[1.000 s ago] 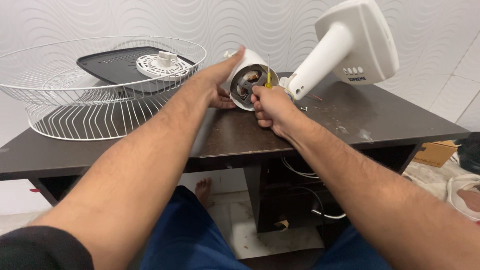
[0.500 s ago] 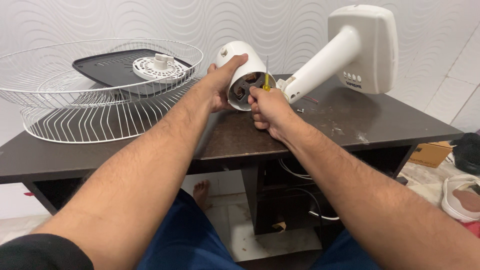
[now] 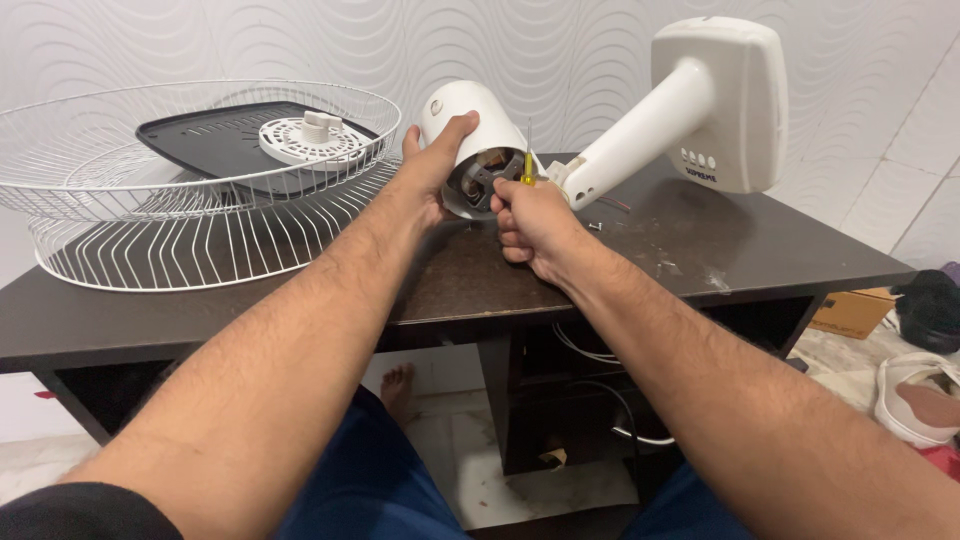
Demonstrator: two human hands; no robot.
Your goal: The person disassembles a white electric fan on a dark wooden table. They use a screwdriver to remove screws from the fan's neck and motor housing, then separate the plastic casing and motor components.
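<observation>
My left hand [image 3: 432, 165] grips the white cylindrical motor housing [image 3: 462, 112] of a fan, tilted with its open end toward me so the dark motor parts inside show. My right hand [image 3: 528, 225] is closed around a small yellow-handled screwdriver [image 3: 527, 160], whose thin shaft points up beside the housing's open end. The housing is joined to a white fan neck and square base [image 3: 715, 100], which lies on its side on the dark table [image 3: 640, 240].
Two white wire fan guards [image 3: 150, 215] sit stacked at the table's left, with a dark plate and a white round plastic part [image 3: 312, 135] on top. Small screws [image 3: 592, 227] lie near the neck. A cardboard box [image 3: 845, 310] and sandals are on the floor at right.
My left hand has shifted from an open reach over the housing to a firm grip on its side, and the housing has tilted upward. The fan base has swung slightly upright.
</observation>
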